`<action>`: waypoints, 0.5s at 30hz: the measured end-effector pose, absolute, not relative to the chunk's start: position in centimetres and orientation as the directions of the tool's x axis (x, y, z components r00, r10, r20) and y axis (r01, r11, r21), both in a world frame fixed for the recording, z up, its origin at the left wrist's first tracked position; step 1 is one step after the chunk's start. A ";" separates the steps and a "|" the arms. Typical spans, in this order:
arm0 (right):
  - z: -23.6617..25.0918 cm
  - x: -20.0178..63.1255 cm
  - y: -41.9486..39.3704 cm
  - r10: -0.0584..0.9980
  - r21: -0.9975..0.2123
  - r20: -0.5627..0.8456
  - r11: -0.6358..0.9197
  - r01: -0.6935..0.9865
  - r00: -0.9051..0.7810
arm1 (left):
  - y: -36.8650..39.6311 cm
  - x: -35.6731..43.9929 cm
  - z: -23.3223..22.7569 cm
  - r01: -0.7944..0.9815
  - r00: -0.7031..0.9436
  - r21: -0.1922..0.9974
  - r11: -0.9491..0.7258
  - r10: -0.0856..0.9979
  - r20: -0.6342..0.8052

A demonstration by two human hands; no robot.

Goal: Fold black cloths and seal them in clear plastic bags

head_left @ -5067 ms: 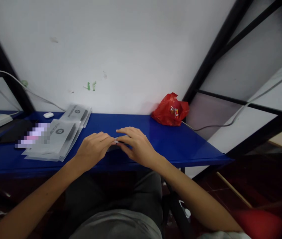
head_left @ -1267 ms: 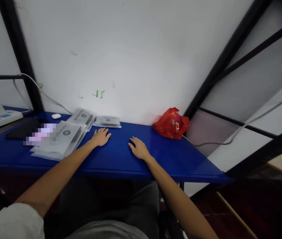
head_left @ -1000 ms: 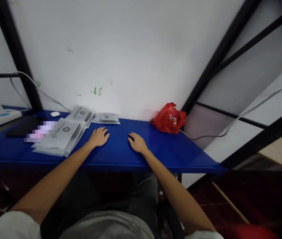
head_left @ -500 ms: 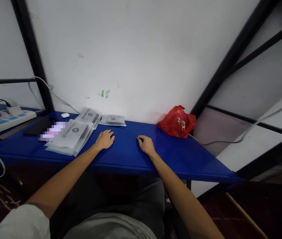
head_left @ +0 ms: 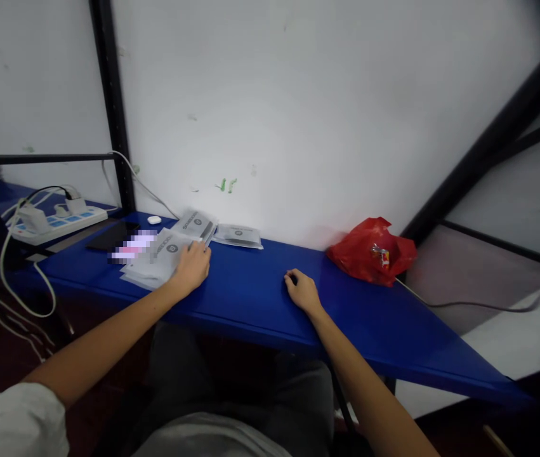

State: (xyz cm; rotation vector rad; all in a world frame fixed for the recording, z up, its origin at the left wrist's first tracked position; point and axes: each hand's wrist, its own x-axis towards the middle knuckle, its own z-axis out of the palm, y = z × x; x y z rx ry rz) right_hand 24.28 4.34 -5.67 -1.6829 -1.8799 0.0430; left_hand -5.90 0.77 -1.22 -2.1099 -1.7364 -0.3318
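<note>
My left hand point(head_left: 192, 268) lies flat with spread fingers on the right edge of a stack of clear packets with grey printed labels point(head_left: 158, 263) on the blue table point(head_left: 250, 295). It grips nothing that I can see. My right hand point(head_left: 301, 291) rests on the bare table top with its fingers curled under, holding nothing. A second stack of the same packets point(head_left: 196, 223) leans behind the first. One single packet point(head_left: 238, 235) lies by the wall.
A red plastic bag point(head_left: 372, 257) sits at the back right by a black frame post. A dark phone point(head_left: 110, 236) and a white earbud case point(head_left: 154, 219) lie at the left. A white power strip point(head_left: 60, 219) with cables sits further left.
The small packet I handled five seconds ago now lies by the wall. My left hand has slid left onto the packet stack. My right hand has curled. The view has turned left.
</note>
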 end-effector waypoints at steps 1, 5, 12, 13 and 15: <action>-5.7 24.3 4.4 0.911 -0.403 0.412 0.198 0.894 -0.016 | 0.8 -6.4 -1.1 0.985 0.149 -0.147 -0.094 0.893 0.424; -5.9 24.4 4.5 0.909 -0.385 0.416 0.214 0.898 -0.038 | 0.9 -7.6 -1.2 0.994 0.008 -0.106 0.038 0.914 0.406; -6.3 24.6 4.7 0.890 -0.382 0.453 0.247 0.890 -0.052 | 0.7 -7.0 -0.8 0.989 0.000 -0.138 0.051 0.938 0.347; -6.3 24.6 4.7 0.886 -0.383 0.460 0.255 0.888 -0.056 | 0.5 -6.9 -0.6 0.989 0.010 -0.145 0.042 0.940 0.340; -6.4 24.6 4.7 0.880 -0.383 0.472 0.268 0.884 -0.063 | 0.4 -6.6 -0.4 0.989 0.029 -0.149 0.021 0.944 0.328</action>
